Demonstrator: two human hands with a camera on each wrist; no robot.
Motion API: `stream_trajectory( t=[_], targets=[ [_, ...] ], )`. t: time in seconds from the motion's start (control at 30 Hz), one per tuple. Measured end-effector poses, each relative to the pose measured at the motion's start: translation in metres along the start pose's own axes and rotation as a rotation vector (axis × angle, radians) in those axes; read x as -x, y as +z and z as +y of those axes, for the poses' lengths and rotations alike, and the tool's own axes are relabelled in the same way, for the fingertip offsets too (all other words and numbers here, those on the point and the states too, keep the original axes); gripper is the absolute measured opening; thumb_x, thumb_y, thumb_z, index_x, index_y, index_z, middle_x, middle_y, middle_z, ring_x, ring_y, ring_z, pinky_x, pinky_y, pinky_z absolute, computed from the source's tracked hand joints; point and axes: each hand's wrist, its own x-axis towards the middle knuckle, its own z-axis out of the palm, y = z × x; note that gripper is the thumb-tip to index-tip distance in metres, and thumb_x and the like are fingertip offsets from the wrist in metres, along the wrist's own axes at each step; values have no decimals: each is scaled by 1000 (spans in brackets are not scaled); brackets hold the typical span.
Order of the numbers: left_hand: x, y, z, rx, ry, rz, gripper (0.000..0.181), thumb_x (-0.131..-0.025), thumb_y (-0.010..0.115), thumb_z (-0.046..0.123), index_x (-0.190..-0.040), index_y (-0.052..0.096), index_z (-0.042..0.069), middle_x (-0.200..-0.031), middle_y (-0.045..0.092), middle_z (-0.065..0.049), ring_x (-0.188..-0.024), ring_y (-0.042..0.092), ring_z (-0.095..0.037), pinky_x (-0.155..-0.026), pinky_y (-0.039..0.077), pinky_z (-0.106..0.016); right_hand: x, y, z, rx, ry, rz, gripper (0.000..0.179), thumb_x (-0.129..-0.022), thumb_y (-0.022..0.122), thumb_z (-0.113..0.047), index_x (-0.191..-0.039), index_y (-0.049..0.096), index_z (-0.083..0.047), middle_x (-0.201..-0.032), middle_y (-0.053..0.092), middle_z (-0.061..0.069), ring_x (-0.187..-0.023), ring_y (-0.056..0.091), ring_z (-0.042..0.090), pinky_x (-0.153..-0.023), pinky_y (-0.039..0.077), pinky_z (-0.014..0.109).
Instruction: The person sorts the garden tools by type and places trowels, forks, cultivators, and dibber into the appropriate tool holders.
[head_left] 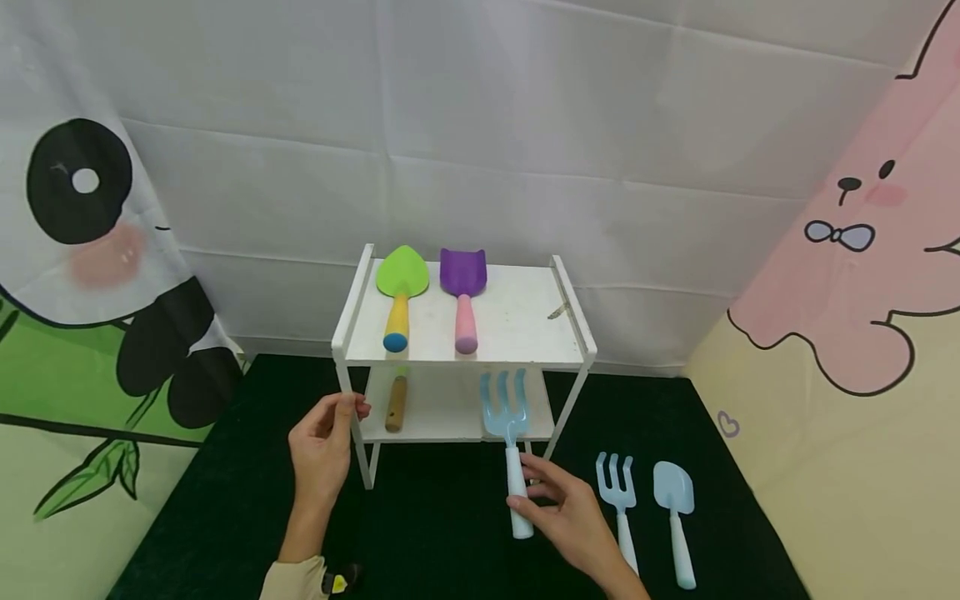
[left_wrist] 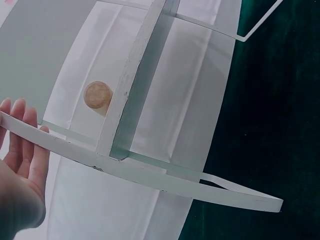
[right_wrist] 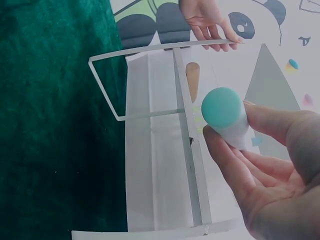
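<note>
My right hand (head_left: 566,508) pinches the white handle of a light-blue garden fork (head_left: 516,475) between thumb and fingers. The tines point up and overlap the lower shelf in the head view. In the right wrist view the handle's round teal end (right_wrist: 221,108) faces the camera. My left hand (head_left: 324,442) grips the left front leg of a white two-tier shelf rack (head_left: 465,364), thumb on the near side. On the top tier lie a green trowel (head_left: 403,271) with a yellow handle and a purple shovel (head_left: 463,273) with a pink handle. A wooden-handled tool (head_left: 397,404) lies on the lower tier, its head mostly hidden.
To the right on the dark green cloth (head_left: 420,542) lie a second light-blue fork (head_left: 617,483), partly behind my right forearm, and a light-blue trowel (head_left: 675,492). A white fabric wall (head_left: 480,125) stands behind the rack, with printed cartoon panels on both sides.
</note>
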Motion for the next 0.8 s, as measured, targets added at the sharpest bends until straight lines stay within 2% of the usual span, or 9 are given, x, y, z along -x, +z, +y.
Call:
stream_trajectory(
  t=[0.13,0.33,0.57,0.63,0.8],
  targets=[
    [0,0,1,13,6,-2,20,-106,56,7,-103,72,-4,-92,74,-3,-84,70,-7,-86,53,-14,-7,1,-3,-26,10,11,60,-92,78,-19,-144,54,-3,-134,62,20,-107,71,23,-90,58,31],
    [0,0,-1,7,15,-1,19,-106,56,6,-102,72,-4,-91,73,1,-84,70,-7,-87,53,-14,-19,5,-5,-4,1,25,57,-93,78,-22,-143,56,-5,-132,65,18,-105,71,23,-89,58,31],
    [1,-1,1,10,15,-2,20,-106,56,7,-103,72,-4,-95,74,-14,-85,69,-7,-87,53,-14,-32,9,-4,-12,-37,32,55,-93,79,-20,-141,58,-3,-131,65,18,-104,71,24,-90,58,29],
    [1,-1,2,17,19,-6,20,-106,56,7,-103,72,-4,-95,74,-14,-85,70,-7,-86,53,-14,-35,9,-4,-10,-39,35,55,-93,79,-19,-141,58,-3,-131,65,19,-104,71,25,-90,58,28],
    [1,-1,2,29,26,-9,19,-106,56,5,-102,72,-4,-92,74,-3,-84,70,-7,-85,54,-15,-42,10,-5,-20,-34,24,56,-92,79,-19,-141,58,-3,-129,67,18,-102,72,25,-88,58,29]
  ],
)
